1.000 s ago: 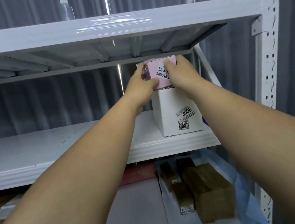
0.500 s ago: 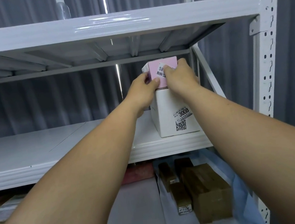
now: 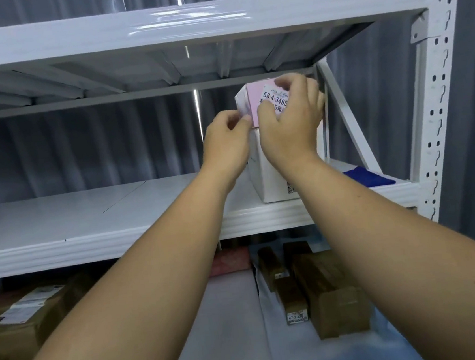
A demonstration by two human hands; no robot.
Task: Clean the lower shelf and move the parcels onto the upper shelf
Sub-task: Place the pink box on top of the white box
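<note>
On the white box [image 3: 271, 176], far right, your hands [image 3: 228, 145] [image 3: 289, 126] pinch the pink box [image 3: 252, 101]; off-centre, it may topple.

White box [image 3: 271, 176], blue cloth [image 3: 366, 178] on shelf [image 3: 86, 214]

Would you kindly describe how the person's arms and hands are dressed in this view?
Both forearms are bare with no sleeves in view. The left hand and right hand wear no gloves, and no watch, ring or bracelet shows on either.
</note>
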